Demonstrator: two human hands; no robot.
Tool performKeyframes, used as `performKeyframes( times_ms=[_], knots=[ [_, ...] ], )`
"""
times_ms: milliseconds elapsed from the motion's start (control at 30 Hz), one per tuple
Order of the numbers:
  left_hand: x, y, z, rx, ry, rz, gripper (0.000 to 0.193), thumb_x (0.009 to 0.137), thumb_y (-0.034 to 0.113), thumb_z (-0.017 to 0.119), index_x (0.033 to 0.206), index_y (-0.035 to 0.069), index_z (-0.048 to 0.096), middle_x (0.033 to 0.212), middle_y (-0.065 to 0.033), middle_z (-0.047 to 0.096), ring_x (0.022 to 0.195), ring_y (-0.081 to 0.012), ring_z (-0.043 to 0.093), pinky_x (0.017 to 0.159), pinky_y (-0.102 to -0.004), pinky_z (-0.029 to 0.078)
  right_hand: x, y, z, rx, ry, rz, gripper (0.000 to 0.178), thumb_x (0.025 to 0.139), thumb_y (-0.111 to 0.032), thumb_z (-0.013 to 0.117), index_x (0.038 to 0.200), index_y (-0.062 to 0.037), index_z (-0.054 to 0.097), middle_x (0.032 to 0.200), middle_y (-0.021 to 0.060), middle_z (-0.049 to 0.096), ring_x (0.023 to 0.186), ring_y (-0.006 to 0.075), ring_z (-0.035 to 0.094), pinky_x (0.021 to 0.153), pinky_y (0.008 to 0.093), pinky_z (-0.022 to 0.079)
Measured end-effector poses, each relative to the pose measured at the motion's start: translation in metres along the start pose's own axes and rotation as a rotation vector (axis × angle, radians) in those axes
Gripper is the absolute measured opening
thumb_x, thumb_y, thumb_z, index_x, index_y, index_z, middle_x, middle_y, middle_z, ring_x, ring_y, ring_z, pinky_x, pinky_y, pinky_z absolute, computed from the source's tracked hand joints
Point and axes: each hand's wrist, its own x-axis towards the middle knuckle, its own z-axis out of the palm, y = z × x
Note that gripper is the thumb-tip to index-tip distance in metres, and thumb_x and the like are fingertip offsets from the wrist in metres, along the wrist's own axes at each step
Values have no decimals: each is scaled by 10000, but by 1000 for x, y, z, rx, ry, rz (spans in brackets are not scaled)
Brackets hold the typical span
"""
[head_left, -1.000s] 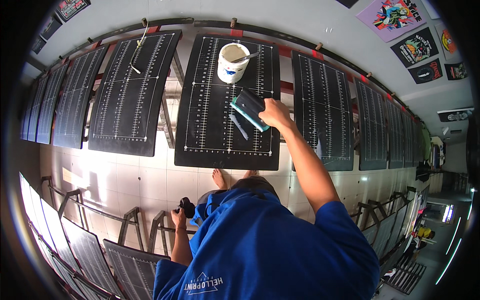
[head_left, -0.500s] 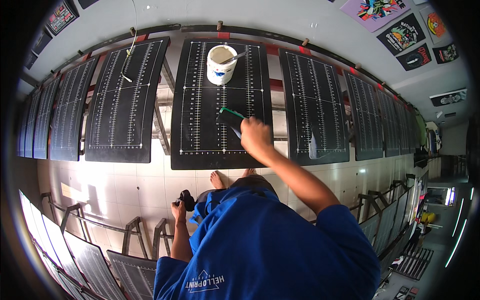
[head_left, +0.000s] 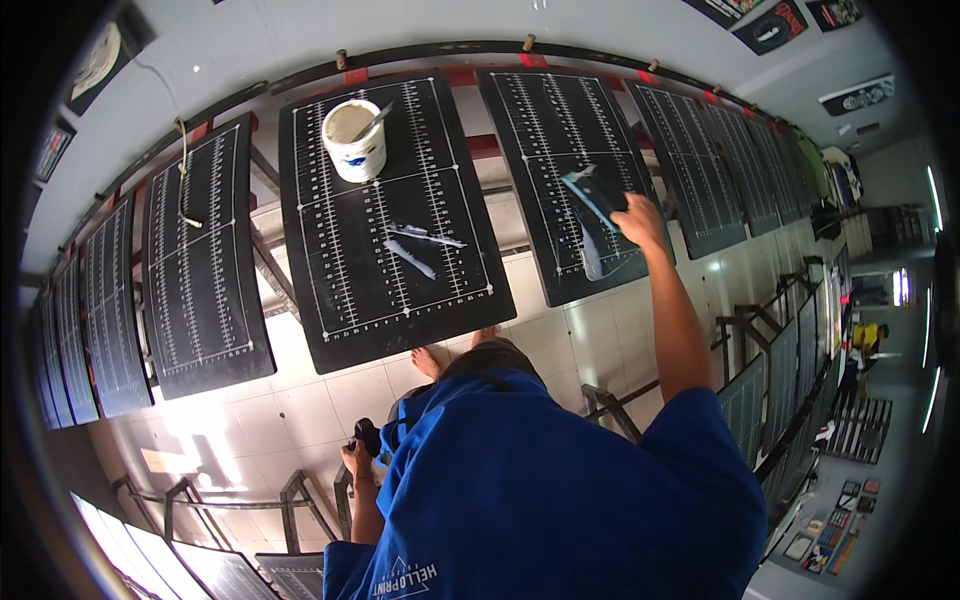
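Squeegee (head_left: 594, 198), black with a teal blade: above the right board (head_left: 540, 215), about midway between its far and near edges. One end lies under the right hand (head_left: 638, 218), which is closed around it; whether the blade touches cannot be told. Pale smear (head_left: 592, 256) just below it, toward the near edge.

Left hand (head_left: 356, 460), low beside the shirt (head_left: 540, 490): fingers curled about a black object (head_left: 368, 436), kind not discernible, partly covered by hand and cloth.

Bucket (head_left: 356, 148), white, pale contents: upright on the middle board (head_left: 400, 347), toward the far edge. Spatula (head_left: 374, 122) leaning in it, lower end hidden.

Streaks (head_left: 412, 259), two, whitish: same board, near half, right of centre.

Boards: black, white-ruled, in a row; outer ones bent and cut off by the dark rim. Cable (head_left: 182, 180) over the left one.

Room: pale tiled floor (head_left: 330, 395), grey wall (head_left: 430, 20), prints (head_left: 770, 25) cropped above. Distant co-worker (head_left: 868, 335) in yellow, too small for detail.
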Motion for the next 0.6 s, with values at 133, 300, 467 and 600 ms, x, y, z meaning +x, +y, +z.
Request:
performKeyframes(
  times_ms=[133, 300, 467, 600],
  knots=[
    [2, 22, -11, 19, -28, 56, 504, 758, 353, 651, 1013, -78, 588, 932, -255, 656, 836, -359, 643, 765, -455, 508, -68, 35, 5, -80, 169, 160, 376, 773, -205, 724, 1099, -28, 661, 1073, 208, 688, 1014, 395, 655, 853, 481, 528],
    [35, 35, 1, -42, -56, 24, 517, 752, 361, 654, 1015, -79, 582, 891, -234, 654, 779, -344, 640, 712, -455, 513, -173, -13, 42, 47, 272, -124, 426, 731, -18, 696, 1141, -131, 670, 1075, 94, 683, 1019, 306, 650, 849, 429, 526],
    [39, 86, 9, -5, -56, 164, 428, 777, 313, 644, 979, -57, 567, 814, -167, 613, 680, -236, 595, 597, -390, 504, -210, -32, 74, 137, 322, -152, 479, 726, 30, 649, 1190, -85, 667, 1145, 101, 668, 1058, 292, 643, 895, 412, 515],
    [11, 131, 7, -105, -111, 129, 386, 786, 273, 648, 980, -45, 545, 816, -148, 596, 681, -208, 582, 556, -367, 492, -170, -10, 78, 133, 356, -143, 480, 724, 31, 660, 1190, -82, 675, 1145, 99, 664, 1075, 285, 638, 914, 410, 509]
  ],
)
